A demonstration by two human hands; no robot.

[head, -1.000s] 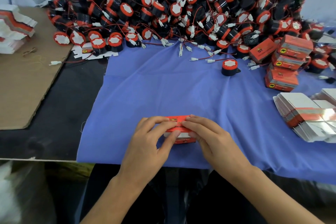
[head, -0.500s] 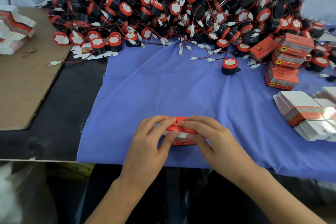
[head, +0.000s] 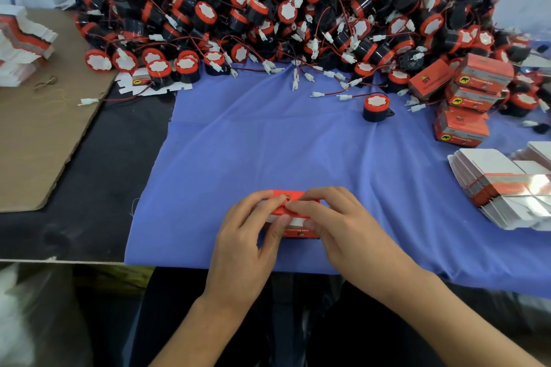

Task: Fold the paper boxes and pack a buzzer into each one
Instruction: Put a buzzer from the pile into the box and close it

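**Paper Box Held Over Blue Cloth**

An orange paper box [head: 299, 233] is clasped by the left hand [head: 247, 237] and right hand [head: 346, 228] at lower centre, on a blue cloth [head: 298, 146] spread over a black table [head: 89, 202]. Buzzers [head: 298, 9] are heaped along the top, and cardboard [head: 38, 134] is laid at left.

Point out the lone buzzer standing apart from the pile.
In the head view the buzzer stands on the blue cloth, right of centre, just in front of the pile and left of the stacked orange boxes.
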